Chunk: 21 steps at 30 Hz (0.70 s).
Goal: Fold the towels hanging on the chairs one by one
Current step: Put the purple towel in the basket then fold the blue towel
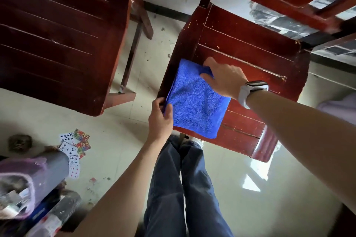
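Pale tiled floor [240, 188] lies under two red-brown wooden chairs. On the right chair [250, 54] seat, near its front left corner, we see a blue towel [196, 102] lying folded. Our left hand [160, 119] pinches its near left corner; our right hand [223, 79] curls over its far edge. Playing cards [74, 146] lie scattered at left.

This looks like a lived-in room of a home. Two worn red-brown wooden chairs [250, 59] stand on a pale, stained tiled floor [240, 188], and playing cards [74, 148] lie scattered beside household clutter [28, 188].
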{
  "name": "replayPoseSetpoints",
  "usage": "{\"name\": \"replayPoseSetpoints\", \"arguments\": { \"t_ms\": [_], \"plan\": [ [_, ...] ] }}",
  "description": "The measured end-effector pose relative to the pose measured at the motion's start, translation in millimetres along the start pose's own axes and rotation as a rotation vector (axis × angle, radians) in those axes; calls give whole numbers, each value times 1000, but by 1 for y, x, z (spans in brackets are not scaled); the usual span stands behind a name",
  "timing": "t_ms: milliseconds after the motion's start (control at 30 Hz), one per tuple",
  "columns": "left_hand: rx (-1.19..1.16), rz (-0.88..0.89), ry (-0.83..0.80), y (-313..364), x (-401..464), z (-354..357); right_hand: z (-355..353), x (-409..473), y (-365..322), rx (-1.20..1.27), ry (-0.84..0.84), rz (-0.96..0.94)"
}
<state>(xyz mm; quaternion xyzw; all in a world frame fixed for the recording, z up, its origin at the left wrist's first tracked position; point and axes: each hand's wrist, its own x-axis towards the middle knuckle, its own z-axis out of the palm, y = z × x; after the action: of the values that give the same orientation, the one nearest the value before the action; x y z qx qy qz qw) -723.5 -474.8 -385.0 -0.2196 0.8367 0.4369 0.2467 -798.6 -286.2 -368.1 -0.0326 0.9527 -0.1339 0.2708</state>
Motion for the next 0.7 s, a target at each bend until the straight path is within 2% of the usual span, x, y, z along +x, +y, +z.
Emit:
{"name": "replayPoseSetpoints", "arguments": {
  "t_ms": [133,267,300,367,433,500,600,700],
  "plan": [
    [131,-21,-19,-2,3,4,10,6,3,-61,25,-14],
    [215,-94,-39,0,4,1,16,2,7,-39,-30,42],
    [246,-95,-41,1,3,1,16,-1,9,-5,-14,57],
    [333,-52,-16,5,2,-2,16,-13,11,42,170,44],
    [437,116,66,6,2,-5,18,-32,12,-17,407,-10],
    [583,370,97,5,6,-6,32,-59,11,-144,516,-117],
    [876,736,-39,12,18,-3,76,-104,1,-277,413,-314],
    [1159,1018,-269,18,39,3,116,-129,-10,-389,159,-306]
  ]
}}
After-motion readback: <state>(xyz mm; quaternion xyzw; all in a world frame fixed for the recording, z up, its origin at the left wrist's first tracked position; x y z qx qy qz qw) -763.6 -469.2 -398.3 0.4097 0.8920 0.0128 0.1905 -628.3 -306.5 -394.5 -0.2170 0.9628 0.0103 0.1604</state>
